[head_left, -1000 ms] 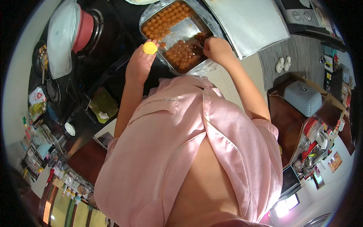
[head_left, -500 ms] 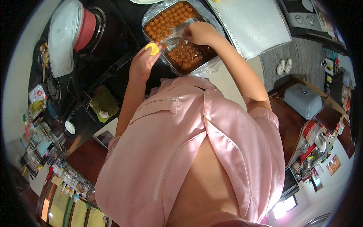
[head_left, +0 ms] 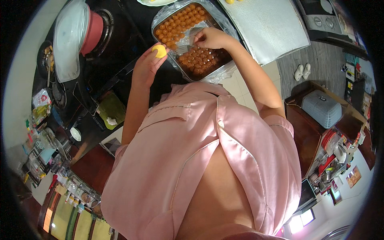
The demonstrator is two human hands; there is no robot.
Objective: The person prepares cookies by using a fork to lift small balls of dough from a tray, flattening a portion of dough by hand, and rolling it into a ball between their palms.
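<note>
One yellow dough round (head_left: 159, 51), left of the tray (head_left: 193, 33), presumably soft, light and easily dented, best cupped underneath, cradled by the left hand (head_left: 148, 65); right hand (head_left: 215, 39) curled above tray, hold unclear.

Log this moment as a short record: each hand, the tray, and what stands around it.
Left hand: holds a smooth, rounded yellow piece at the fingertips
Right hand: over the rectangular metal tray, fingers bent together; whether they grip anything is unclear
Tray contents: glossy orange-brown balls, lined up at the far end, crowded together at the near end
Around tray: crinkled clear plastic film
Right of tray: silvery-white textured sheet
Far left: pinkish-red round pot
</note>
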